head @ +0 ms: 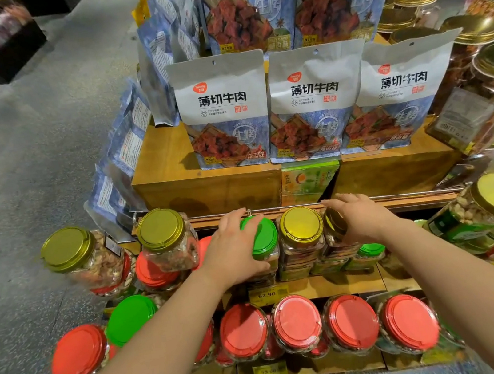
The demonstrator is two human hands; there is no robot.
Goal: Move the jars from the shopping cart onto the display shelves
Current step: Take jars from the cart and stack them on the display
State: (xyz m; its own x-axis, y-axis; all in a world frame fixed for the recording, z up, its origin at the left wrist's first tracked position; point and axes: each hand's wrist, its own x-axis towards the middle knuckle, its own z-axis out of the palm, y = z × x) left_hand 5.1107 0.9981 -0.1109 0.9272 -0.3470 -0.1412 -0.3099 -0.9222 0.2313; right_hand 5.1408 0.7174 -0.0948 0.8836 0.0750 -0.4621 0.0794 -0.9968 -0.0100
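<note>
Jars (262, 237) gripped, both arms outstretched

The white snack pouches (223, 111) read "薄切牛肉" and "生烤". A yellow price tag (266, 294) on the shelf edge reads "62.90". The lower tag (269, 371) is too blurred to read surely.

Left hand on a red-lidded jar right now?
No, the left hand grips a green-lidded jar on the middle shelf; the red-lidded jars sit one shelf lower.

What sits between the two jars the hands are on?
One gold-lidded jar stands between the green-lidded jar under the left hand and the jar under the right hand, in the head view.
</note>
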